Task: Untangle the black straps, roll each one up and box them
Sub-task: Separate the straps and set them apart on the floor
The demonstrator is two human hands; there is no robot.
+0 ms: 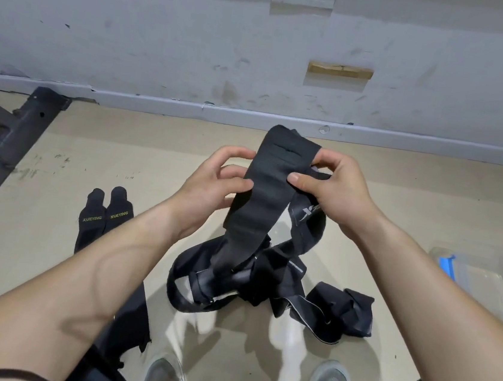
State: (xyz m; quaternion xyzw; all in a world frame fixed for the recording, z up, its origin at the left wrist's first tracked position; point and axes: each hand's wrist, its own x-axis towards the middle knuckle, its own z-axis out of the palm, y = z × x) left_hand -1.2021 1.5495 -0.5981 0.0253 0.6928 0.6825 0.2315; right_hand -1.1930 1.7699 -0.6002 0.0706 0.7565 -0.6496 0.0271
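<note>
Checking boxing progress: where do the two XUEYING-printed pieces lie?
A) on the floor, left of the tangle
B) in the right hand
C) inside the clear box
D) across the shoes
A: the XUEYING pieces lie side by side on the floor, left of the tangled straps.

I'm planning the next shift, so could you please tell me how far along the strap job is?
Early on. Done: two labelled straps lie separated on the floor, flat, not rolled. In hand: left hand and right hand hold one strap up, its lower end running into the tangle. Left: untangling the rest, rolling all, filling the clear box.
</note>
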